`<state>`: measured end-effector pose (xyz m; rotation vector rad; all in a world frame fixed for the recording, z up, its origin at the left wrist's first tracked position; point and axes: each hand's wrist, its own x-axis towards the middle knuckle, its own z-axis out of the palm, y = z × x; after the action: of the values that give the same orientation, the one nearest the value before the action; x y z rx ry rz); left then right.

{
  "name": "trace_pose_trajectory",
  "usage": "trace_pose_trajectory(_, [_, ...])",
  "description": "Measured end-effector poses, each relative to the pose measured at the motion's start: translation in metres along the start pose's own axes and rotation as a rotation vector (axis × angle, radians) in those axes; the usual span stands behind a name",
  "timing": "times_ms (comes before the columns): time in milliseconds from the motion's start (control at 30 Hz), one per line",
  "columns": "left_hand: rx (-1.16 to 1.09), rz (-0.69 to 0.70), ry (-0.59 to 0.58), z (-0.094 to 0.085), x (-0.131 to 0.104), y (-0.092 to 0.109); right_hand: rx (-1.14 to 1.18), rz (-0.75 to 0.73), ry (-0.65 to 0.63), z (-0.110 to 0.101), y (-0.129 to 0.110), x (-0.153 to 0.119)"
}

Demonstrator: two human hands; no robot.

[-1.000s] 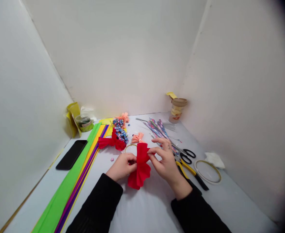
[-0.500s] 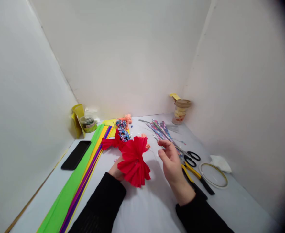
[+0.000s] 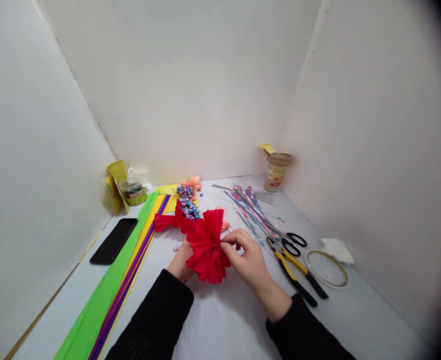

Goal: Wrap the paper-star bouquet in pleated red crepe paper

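Observation:
A pleated red paper fan flower (image 3: 207,245) stands above the white table (image 3: 224,320), gripped from behind by my left hand (image 3: 179,262), which it mostly hides. My right hand (image 3: 247,259) pinches the flower's right edge with thumb and fingers. Both arms wear black sleeves. A second red paper piece (image 3: 169,221) lies just behind the flower, beside a cluster of blue and purple beads (image 3: 187,202).
Long green, yellow and purple paper strips (image 3: 122,280) run along the left, with a black phone (image 3: 113,240) beside them. Scissors (image 3: 288,242), yellow-handled pliers (image 3: 293,274), a tape ring (image 3: 326,269), patterned sticks (image 3: 250,207) and a lidded jar (image 3: 277,172) sit at right. White walls enclose the table.
The folded red paper has been opened into a round fan and lifted by my left hand. My right hand let go, drew back, then returned to pinch its right edge.

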<state>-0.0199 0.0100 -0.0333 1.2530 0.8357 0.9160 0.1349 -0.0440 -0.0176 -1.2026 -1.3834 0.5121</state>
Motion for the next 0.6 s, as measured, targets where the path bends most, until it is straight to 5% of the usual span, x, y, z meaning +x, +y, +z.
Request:
trace_pose_trajectory(167, [-0.072,0.022,0.072,0.003,-0.001,0.003,0.016,0.02,0.013,0.001,0.001,0.001])
trace_pose_trajectory(400, [-0.052,-0.013,-0.043,0.007,-0.002,0.012,0.357,0.379,-0.099,0.005,0.01,0.005])
trace_pose_trajectory(600, [-0.103,0.016,-0.107,0.009,-0.003,0.015,0.313,0.314,-0.05,0.007,0.014,0.003])
